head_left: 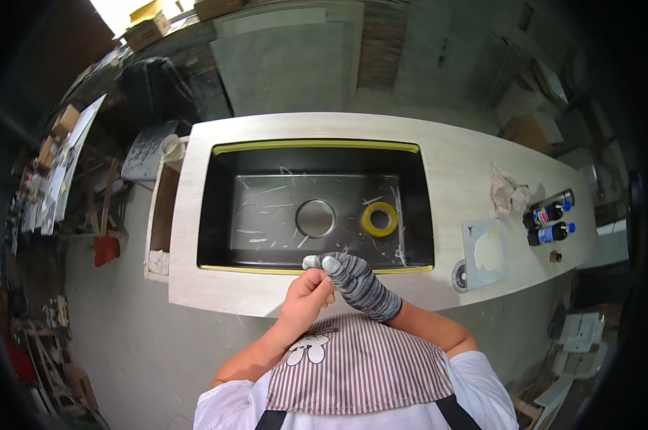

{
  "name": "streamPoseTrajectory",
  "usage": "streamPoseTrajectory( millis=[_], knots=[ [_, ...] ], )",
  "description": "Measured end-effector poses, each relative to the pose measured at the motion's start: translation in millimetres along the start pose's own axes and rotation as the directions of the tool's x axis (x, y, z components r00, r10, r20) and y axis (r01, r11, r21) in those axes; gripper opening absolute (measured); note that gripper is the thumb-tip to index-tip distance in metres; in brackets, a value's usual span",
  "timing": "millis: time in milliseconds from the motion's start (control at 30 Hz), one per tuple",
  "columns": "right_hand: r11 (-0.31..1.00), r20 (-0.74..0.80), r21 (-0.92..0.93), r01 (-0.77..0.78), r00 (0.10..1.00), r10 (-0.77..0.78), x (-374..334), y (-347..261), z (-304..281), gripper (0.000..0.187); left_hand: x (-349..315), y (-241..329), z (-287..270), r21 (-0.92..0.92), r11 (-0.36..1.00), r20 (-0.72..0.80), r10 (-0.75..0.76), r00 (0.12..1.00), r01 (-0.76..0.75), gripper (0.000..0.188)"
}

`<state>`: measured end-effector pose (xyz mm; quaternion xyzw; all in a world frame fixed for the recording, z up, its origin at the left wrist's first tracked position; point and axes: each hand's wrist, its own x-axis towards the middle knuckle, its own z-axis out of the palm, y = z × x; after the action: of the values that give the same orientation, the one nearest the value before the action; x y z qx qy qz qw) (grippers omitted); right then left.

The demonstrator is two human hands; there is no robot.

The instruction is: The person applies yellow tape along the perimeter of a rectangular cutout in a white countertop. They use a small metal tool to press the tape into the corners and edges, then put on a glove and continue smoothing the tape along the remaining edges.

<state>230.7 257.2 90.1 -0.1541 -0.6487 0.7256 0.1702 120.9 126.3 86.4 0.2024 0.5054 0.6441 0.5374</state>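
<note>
Head camera view, looking down: two hands meet at six o'clock, just over the near rim of one dark sink (pixel 266 215) set in a pale counter (pixel 302 127). One left hand (pixel 305 299), bare, has its fingers curled in beside the fingertips of one right hand (pixel 354 278), which wears one grey knitted glove (pixel 370 288) with whitish tips. I cannot tell whether either pinches anything, as the fingers overlap.

Two yellow strips (pixel 317 147) edge the sink, at twelve and six o'clock. Inside it are one round drain (pixel 315 215) at the centre, one roll of yellow tape (pixel 369 226) lying flat at three o'clock, and many pale streaks.

Toward three o'clock on the counter: two dark bottles (pixel 551 234) with blue caps, one crumpled pale sheet (pixel 509 192), and one board (pixel 476 244) bearing one white patch (pixel 489 252). One grey ring-shaped thing (pixel 461 276) sits at four o'clock, by the board's near corner.

Counter surface: light, faintly streaked. Around it is a dim, cluttered workshop with a grey floor (pixel 123 322), one red object (pixel 107 251) at nine o'clock, a loaded side table (pixel 73 165) toward ten, and large panels (pixel 288 72) leaning at twelve.
</note>
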Motion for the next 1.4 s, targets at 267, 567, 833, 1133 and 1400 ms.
streamPoseTrajectory(
  millis=[267, 567, 833, 1133, 1400],
  knots=[
    [0.919, -0.264, -0.336, 0.205, 0.916, -0.301, -35, 28, -77, 0.027, 42, -27, 70, 0.024, 1.000, 0.160, -0.005, 0.987, 0.001, 0.021],
    [0.999, -0.502, 0.016, -0.048, 0.863, 0.050, -59, 55, -165, 0.041, 83, -51, 121, 0.075, 0.994, 0.235, -0.094, 0.967, 0.078, 0.017],
    [0.889, -0.374, 0.450, -0.087, 0.885, 0.276, -67, 12, -202, 0.030, 99, -60, 133, 0.088, 0.995, 0.083, -0.063, 0.995, 0.055, 0.023],
    [0.949, -0.370, 0.207, -0.238, 0.879, 0.301, -43, 38, -197, 0.014, 117, -79, 133, 0.214, 0.977, 0.060, -0.018, 0.998, 0.005, 0.021],
    [0.955, -0.646, 0.294, -0.030, 0.731, 0.222, -16, 59, -307, 0.014, 120, -84, 118, 0.338, 0.940, 0.152, -0.107, 0.983, 0.050, 0.019]
  ],
)
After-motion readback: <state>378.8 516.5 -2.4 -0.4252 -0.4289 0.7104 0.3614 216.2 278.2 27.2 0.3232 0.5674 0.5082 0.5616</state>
